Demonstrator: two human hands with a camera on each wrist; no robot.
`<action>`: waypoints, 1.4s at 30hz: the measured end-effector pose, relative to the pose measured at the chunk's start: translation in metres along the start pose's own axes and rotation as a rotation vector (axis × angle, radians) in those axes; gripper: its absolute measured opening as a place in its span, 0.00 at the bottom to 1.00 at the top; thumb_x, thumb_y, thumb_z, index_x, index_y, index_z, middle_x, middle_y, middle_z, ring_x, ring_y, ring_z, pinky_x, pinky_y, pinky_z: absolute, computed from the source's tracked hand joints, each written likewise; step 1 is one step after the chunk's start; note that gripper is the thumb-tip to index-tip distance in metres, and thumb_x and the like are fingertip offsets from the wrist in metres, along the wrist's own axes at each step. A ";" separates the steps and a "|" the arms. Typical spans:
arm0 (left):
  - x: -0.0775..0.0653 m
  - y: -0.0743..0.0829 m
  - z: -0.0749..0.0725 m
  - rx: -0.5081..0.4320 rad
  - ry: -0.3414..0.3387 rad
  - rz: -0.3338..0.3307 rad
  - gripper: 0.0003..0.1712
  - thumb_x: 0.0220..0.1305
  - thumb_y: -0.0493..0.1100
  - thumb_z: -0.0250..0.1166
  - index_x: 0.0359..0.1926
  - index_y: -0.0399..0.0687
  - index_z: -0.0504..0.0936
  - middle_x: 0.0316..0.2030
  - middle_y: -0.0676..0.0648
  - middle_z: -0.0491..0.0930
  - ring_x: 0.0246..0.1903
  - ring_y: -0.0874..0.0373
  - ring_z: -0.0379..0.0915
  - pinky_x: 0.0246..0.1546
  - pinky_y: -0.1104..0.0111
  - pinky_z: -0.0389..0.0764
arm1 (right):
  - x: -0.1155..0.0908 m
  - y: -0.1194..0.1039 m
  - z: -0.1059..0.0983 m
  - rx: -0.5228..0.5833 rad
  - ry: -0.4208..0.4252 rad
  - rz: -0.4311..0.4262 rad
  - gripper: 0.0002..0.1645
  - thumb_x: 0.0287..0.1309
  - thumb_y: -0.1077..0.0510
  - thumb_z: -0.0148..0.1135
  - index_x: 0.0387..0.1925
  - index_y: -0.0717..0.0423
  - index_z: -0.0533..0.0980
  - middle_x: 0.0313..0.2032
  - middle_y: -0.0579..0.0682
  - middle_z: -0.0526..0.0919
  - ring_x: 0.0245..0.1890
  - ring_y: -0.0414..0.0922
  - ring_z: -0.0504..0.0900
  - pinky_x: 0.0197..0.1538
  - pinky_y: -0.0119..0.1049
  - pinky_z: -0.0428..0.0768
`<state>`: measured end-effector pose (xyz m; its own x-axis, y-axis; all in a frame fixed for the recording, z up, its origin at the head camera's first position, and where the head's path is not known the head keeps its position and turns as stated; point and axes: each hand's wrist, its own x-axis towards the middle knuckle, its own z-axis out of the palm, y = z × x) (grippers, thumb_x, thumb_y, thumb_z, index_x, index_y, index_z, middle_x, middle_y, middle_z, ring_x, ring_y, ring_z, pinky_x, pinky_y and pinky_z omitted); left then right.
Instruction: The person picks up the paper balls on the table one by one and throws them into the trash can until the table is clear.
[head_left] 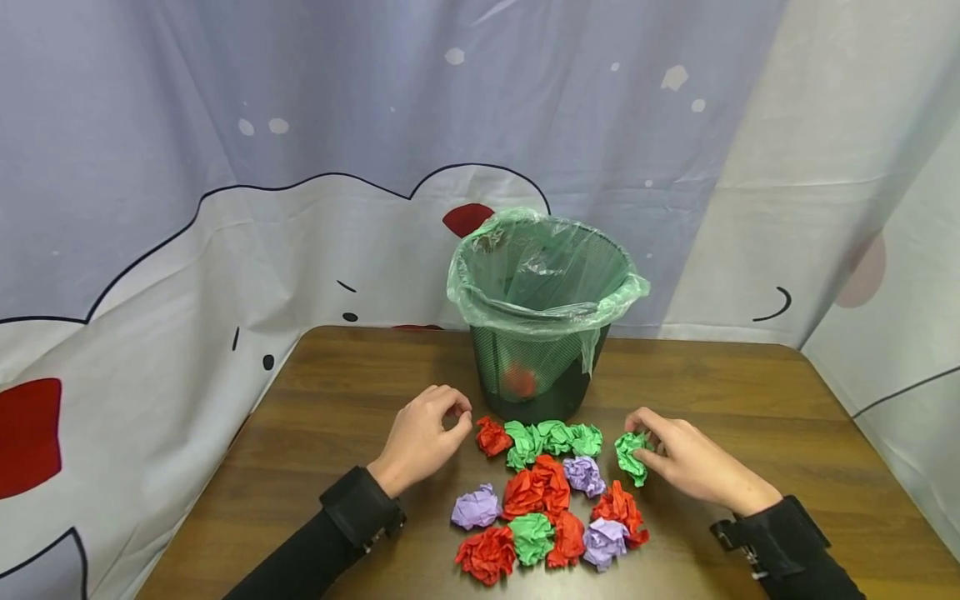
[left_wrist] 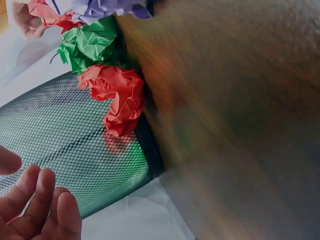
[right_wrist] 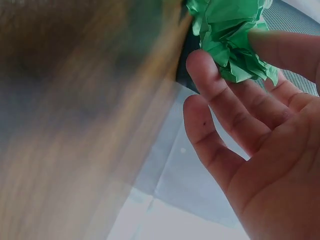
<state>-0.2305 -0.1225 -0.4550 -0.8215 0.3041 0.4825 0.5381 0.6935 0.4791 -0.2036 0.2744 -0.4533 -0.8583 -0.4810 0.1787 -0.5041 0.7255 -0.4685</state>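
Observation:
My right hand (head_left: 686,460) pinches a green crumpled paper ball (head_left: 632,457) between thumb and fingers, at the right of the other paper balls. In the right wrist view the thumb presses on the green paper ball (right_wrist: 234,37). My left hand (head_left: 427,433) hovers over the table left of a red paper ball (head_left: 492,437), its fingers loosely bent and holding nothing. Left wrist view: thumb and fingertips (left_wrist: 45,185) are apart. Between the hands lie several red, green and purple balls, among them a purple paper ball (head_left: 476,507) and a green one (head_left: 532,537).
A black mesh bin (head_left: 491,358) lined with a translucent green bag (head_left: 622,296) stands at the back of the wooden table (head_left: 337,375). Something red shows through its mesh near the bottom. A patterned curtain (head_left: 337,100) hangs behind the table.

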 end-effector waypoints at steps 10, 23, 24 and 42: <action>-0.005 -0.002 0.005 0.013 -0.004 -0.002 0.03 0.62 0.43 0.64 0.32 0.58 0.82 0.31 0.55 0.79 0.34 0.56 0.77 0.34 0.68 0.75 | -0.004 -0.005 -0.032 0.026 0.069 -0.026 0.17 0.62 0.65 0.66 0.50 0.49 0.74 0.34 0.40 0.82 0.30 0.32 0.79 0.32 0.30 0.77; -0.007 -0.003 0.007 0.015 -0.023 -0.012 0.03 0.61 0.43 0.66 0.32 0.59 0.82 0.31 0.55 0.80 0.35 0.57 0.78 0.35 0.67 0.76 | 0.000 -0.028 -0.099 -0.083 0.268 -0.135 0.24 0.54 0.70 0.70 0.50 0.49 0.75 0.33 0.35 0.82 0.29 0.31 0.79 0.37 0.23 0.76; -0.008 -0.003 0.007 0.014 -0.027 -0.015 0.02 0.61 0.44 0.66 0.32 0.59 0.82 0.31 0.55 0.80 0.35 0.57 0.78 0.35 0.67 0.76 | 0.000 -0.030 -0.105 -0.092 0.283 -0.134 0.24 0.53 0.71 0.70 0.49 0.49 0.76 0.32 0.35 0.82 0.29 0.31 0.80 0.37 0.22 0.75; -0.009 -0.004 0.008 0.012 -0.084 -0.047 0.02 0.62 0.45 0.65 0.33 0.59 0.83 0.33 0.52 0.82 0.36 0.57 0.78 0.36 0.65 0.77 | 0.038 -0.066 -0.178 -0.124 0.386 -0.088 0.21 0.59 0.64 0.69 0.53 0.50 0.75 0.36 0.40 0.82 0.31 0.30 0.80 0.37 0.21 0.72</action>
<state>-0.2266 -0.1228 -0.4677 -0.8591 0.3239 0.3962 0.4963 0.7163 0.4906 -0.2198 0.2965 -0.2617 -0.7724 -0.3414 0.5356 -0.5648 0.7550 -0.3332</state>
